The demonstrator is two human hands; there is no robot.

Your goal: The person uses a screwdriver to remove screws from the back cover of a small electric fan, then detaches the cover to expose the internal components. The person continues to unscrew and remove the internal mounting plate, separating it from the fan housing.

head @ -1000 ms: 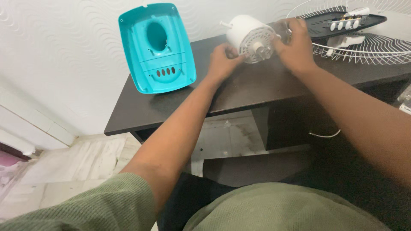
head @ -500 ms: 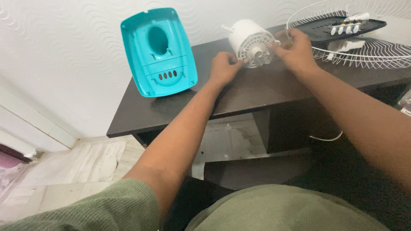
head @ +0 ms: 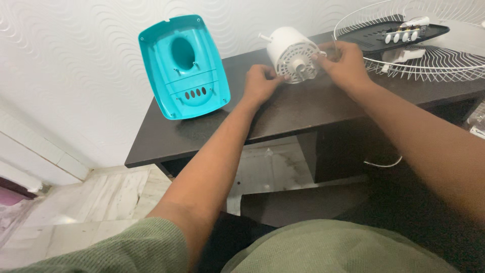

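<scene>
Grip on both sides of the white motor housing (head: 292, 53), which lies on its side near the back edge of the dark tabletop (head: 202, 129): the left hand (head: 261, 83) braces its lower left rim with curled fingers, while the right hand (head: 343, 63) pinches at its right rim. The work in hand appears to be steadying the housing at its vented, shaft-bearing face; a next move would need the left hand firm. Turquoise cover (head: 184, 65) leans towards the left back corner; wire guard (head: 414, 45) lies right.
</scene>
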